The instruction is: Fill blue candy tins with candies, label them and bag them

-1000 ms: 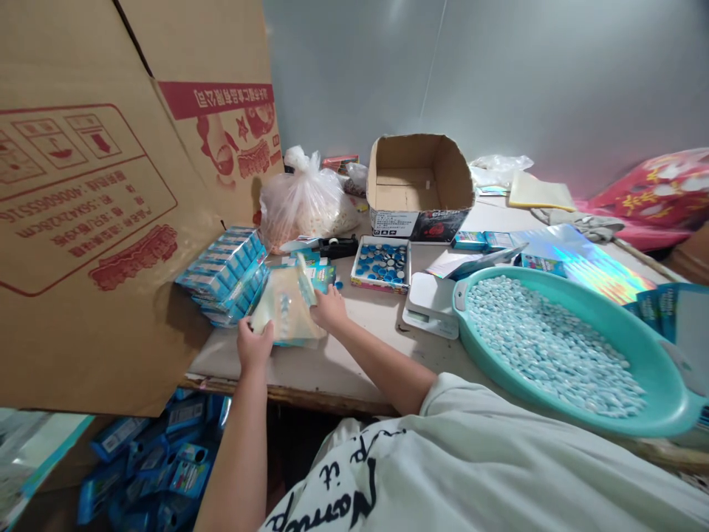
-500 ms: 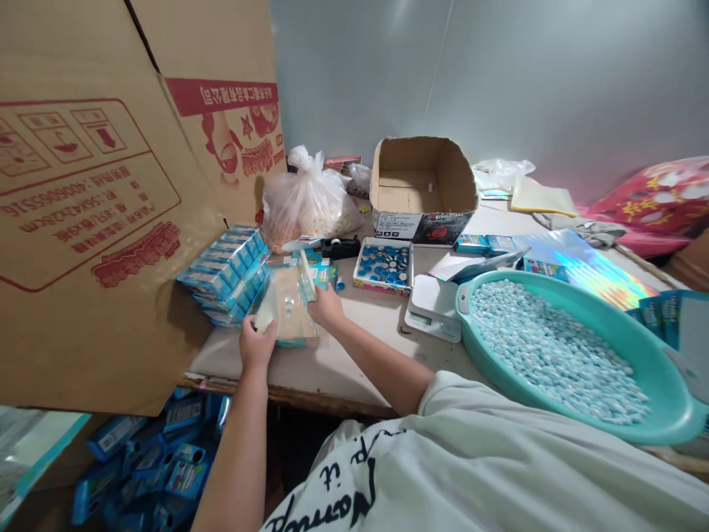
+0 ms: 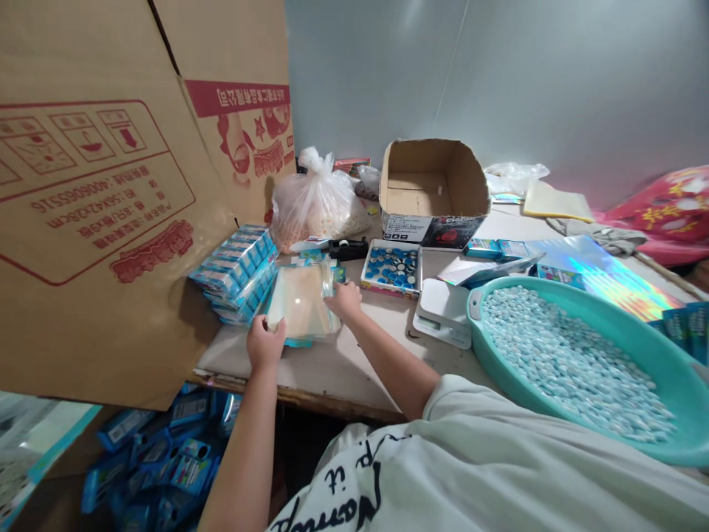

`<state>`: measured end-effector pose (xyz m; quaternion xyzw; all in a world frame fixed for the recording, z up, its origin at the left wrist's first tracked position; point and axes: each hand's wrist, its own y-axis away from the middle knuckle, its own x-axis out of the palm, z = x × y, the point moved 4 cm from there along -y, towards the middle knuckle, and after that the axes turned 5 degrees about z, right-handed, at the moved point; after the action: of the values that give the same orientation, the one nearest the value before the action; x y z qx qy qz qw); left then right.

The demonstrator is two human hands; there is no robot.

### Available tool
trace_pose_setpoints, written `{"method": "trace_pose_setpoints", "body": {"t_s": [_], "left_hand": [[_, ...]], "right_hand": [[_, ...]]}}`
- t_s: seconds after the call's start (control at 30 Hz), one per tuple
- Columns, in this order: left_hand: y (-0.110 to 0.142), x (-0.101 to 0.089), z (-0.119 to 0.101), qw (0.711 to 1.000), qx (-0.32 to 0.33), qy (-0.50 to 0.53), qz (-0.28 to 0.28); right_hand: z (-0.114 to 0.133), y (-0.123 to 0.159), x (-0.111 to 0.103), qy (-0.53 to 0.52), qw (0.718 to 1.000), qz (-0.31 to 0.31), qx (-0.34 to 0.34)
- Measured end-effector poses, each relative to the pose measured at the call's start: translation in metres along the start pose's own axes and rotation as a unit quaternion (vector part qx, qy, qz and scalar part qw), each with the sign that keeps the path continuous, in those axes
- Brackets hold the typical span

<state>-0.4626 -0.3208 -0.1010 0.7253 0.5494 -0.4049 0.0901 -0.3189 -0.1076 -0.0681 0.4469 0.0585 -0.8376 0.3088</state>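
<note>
A thin stack of clear plastic sheets [image 3: 302,301], cream-tinted and shiny, lies nearly flat on the table between my hands. Its near left corner is pinched by my left hand [image 3: 266,341], thumb on top. At the right edge, my right hand [image 3: 344,300] has its fingers closed on the sheets. Bright blue printed card peeks out beneath the stack. Just left of it are piled small blue boxes [image 3: 238,258]. Beyond my right hand stands a shallow tray of blue and white round caps [image 3: 391,267].
A teal basin [image 3: 559,284] of pale blue pellets and a white scale [image 3: 443,310] stand at right. An open carton [image 3: 432,192] and a tied plastic bag [image 3: 318,199] sit behind. A tall cardboard box [image 3: 111,222] borders the left; blue packs [image 3: 188,465] lie below the table edge.
The sheets were bent upward at the right side and now lie flatter and more spread. My right hand has shifted slightly right. The whole view has moved a little.
</note>
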Motion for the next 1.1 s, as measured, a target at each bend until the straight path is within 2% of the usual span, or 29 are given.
{"method": "trace_pose_setpoints", "body": {"t_s": [0.4, 0.67, 0.8, 1.1], "left_hand": [[0.001, 0.0, -0.001, 1.0, 0.03, -0.004, 0.0], [0.002, -0.001, -0.001, 1.0, 0.019, -0.009, 0.012], [0.0, 0.0, 0.0, 1.0, 0.018, -0.006, 0.017], [-0.001, 0.0, 0.0, 0.999, 0.03, 0.009, 0.014]], "right_hand": [[0.01, -0.008, 0.004, -0.03, 0.999, -0.004, 0.023], [0.009, -0.014, 0.002, -0.142, 0.989, 0.008, 0.027], [0.011, -0.012, 0.007, -0.258, 0.966, 0.025, 0.018], [0.012, -0.008, 0.019, -0.473, 0.876, 0.069, 0.067]]}}
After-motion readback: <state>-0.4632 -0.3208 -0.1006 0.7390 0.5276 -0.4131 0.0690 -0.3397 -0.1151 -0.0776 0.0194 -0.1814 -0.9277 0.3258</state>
